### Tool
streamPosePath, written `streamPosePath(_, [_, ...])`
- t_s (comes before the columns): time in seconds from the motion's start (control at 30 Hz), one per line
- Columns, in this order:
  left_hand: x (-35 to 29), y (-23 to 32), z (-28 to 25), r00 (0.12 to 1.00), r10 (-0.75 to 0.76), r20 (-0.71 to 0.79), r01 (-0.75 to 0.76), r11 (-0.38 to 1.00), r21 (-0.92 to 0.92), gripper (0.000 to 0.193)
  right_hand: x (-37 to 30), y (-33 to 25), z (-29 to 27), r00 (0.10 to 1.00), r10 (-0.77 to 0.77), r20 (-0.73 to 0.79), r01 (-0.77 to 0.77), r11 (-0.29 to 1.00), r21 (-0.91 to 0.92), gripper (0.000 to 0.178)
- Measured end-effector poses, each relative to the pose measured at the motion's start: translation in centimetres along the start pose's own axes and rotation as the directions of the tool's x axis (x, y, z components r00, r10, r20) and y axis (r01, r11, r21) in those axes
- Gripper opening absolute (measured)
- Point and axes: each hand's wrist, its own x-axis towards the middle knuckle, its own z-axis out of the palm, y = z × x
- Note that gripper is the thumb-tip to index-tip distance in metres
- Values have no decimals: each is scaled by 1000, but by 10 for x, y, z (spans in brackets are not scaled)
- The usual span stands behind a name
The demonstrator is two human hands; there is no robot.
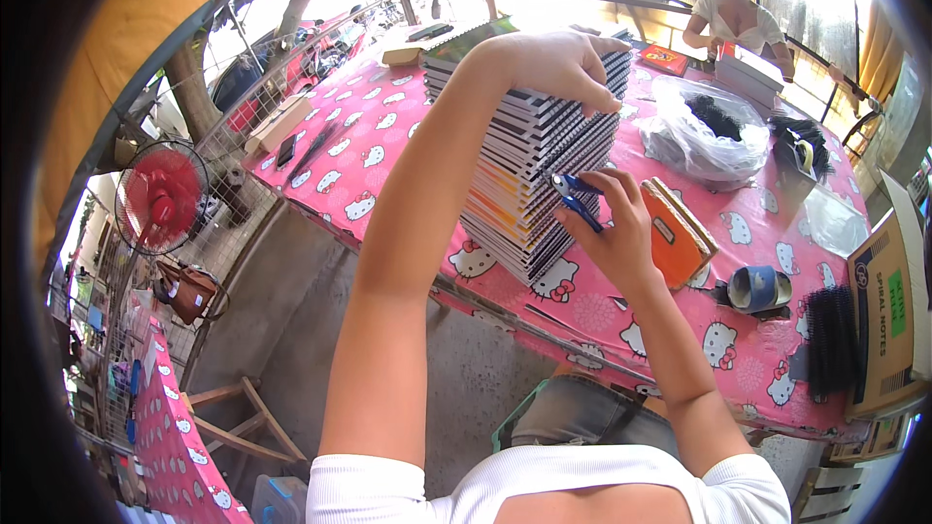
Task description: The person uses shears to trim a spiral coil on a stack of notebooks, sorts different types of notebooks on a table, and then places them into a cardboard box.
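Note:
A tall stack of spiral notebooks [529,196] stands on the pink patterned tablecloth [354,204], its bound edges toward the right. My left hand [555,66] lies across the top of the stack, palm down, with thumb and forefinger stretched apart. Close to the bound edges, my right hand [621,233] grips blue-handled pliers [582,204]. Their jaws point left at the spirals; whether they touch one cannot be made out. Just right of that hand lies an orange-covered notebook [672,245] among a small pile.
A clear plastic bag [694,150] with black coils sits farther right. Nearer are a blue round container [759,288], a bundle of black spiral coils [830,342] and a cardboard box [885,315]. A person [743,24] sits across the table. A red fan [160,196] stands left.

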Motion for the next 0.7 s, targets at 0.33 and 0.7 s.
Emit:
streamPosePath(0.33, [-3, 0, 0, 1000, -5, 10, 5, 1000, -24, 36, 22, 12, -16, 382, 517, 766, -923, 183, 337, 40])
streamPosePath(0.7, [-3, 2, -1, 1000, -7, -9, 7, 1000, -20, 35, 1, -2, -4, 967, 167, 191, -170, 985, 2, 36])
